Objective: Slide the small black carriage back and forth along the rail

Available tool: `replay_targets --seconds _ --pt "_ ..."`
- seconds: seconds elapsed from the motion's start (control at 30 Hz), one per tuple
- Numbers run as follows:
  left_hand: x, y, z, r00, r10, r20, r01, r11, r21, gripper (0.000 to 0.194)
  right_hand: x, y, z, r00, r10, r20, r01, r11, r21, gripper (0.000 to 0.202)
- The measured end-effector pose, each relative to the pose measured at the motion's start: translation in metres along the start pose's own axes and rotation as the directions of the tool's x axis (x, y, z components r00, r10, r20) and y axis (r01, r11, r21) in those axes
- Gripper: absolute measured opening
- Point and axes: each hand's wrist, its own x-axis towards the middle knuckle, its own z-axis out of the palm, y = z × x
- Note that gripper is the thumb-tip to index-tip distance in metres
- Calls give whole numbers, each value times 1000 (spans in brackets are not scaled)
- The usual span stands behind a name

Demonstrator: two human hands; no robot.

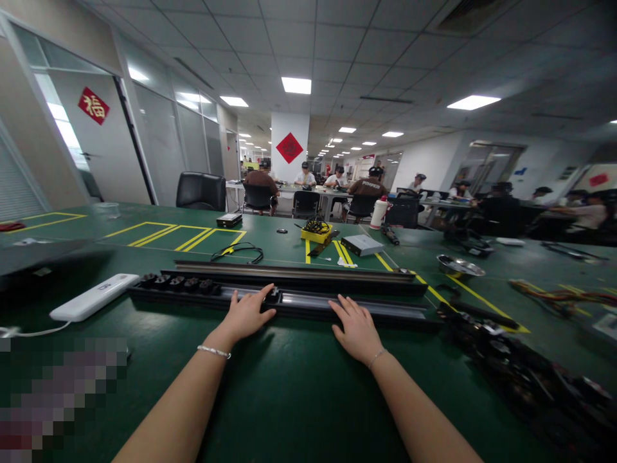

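Observation:
A long black channel-shaped housing [308, 303] lies across the green table in front of me, a pale strip along its inside. Several small black modules [186, 283] sit in a row at its left end. Another small black module [274, 294] stands in the channel near the middle. My left hand [248, 313] rests over the housing's front edge, fingers spread, its index fingertip at this module. Farther right, my right hand [357, 328] lies with fingers apart on the same housing's edge. A second long black bar [299, 275] is just behind it.
A white power bank-like box [95, 297] with a cable lies left. Many black parts [520, 373] are heaped on the right. Behind are a metal bowl [460, 265], a grey box [361, 245], a yellow tray [316, 233] and a black cable [238, 252]. People sit at far tables.

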Motion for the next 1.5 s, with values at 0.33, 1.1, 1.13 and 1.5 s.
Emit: replay_targets --seconds 0.33,1.1,1.13,1.5 --pt "0 0 -1 1000 2 0 -2 1000 13 64 -1 -1 -1 1000 -1 -2 1 1000 5 54" --pt "1 -4 8 999 16 -41 -13 998 55 67 0 0 2 1000 -8 -14 8 1000 -6 54" --pt "1 -4 8 999 16 -39 -14 998 53 67 0 0 2 1000 -7 -11 7 1000 -4 54" --pt "0 -4 8 999 24 -29 -22 998 54 69 0 0 2 1000 -6 -6 6 1000 -4 54"
